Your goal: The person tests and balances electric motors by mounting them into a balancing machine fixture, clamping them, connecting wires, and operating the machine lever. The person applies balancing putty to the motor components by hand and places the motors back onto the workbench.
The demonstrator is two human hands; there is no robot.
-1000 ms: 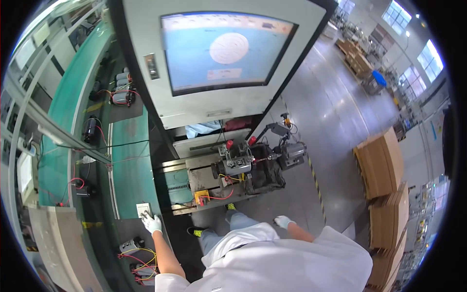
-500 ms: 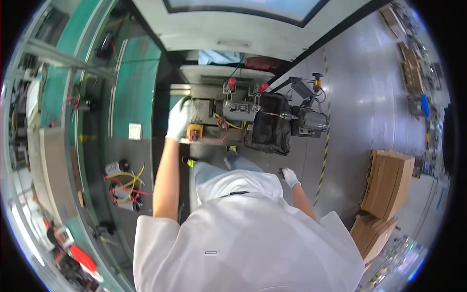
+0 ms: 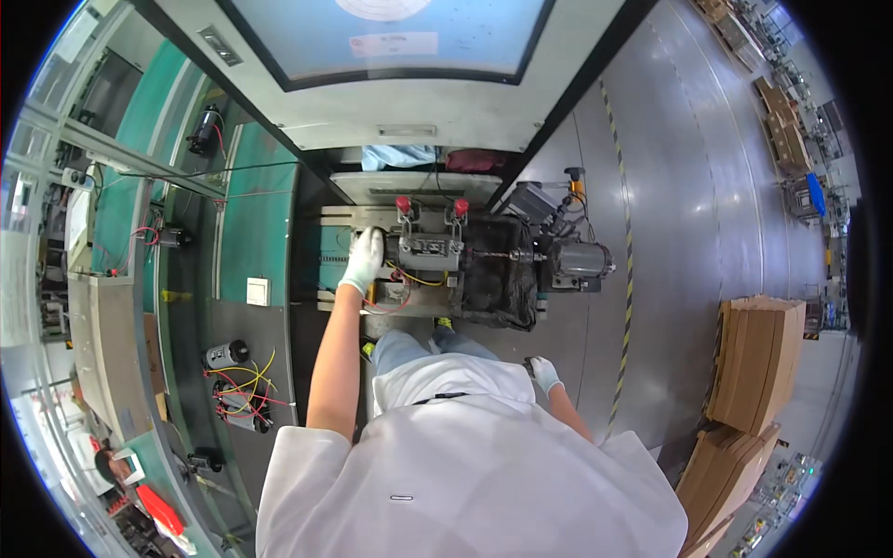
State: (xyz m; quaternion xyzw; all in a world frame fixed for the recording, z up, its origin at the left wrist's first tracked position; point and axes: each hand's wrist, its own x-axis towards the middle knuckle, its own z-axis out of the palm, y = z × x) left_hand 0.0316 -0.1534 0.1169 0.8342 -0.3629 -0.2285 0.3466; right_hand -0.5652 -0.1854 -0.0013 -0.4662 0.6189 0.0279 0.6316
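Observation:
My left hand (image 3: 366, 259), in a white glove, is closed around a black round part at the left end of a grey cylindrical motor (image 3: 430, 249). Its fingers partly cover that part. Two toggle clamps with red knobs (image 3: 403, 205) stand over the motor, which lies on a metal fixture (image 3: 430, 298). Yellow and red wires run down from it beside my wrist. My right hand (image 3: 545, 374), gloved too, hangs low by my right side with its fingers curled. Something dark shows at its fingertips; I cannot make out what it is.
Right of the fixture are a black-lined tray (image 3: 498, 302) and a drill unit (image 3: 579, 262) with its bit pointing left. A cabinet (image 3: 335, 116) stands ahead. On the left bench lie several wired motors (image 3: 244, 405) and a white switch plate (image 3: 259, 291). Cardboard stacks (image 3: 758, 358) stand right.
My left hand has moved right along the fixture, from its left edge to the motor's end. The whole view has shifted, showing more of the cabinet. My right hand stays low at my side.

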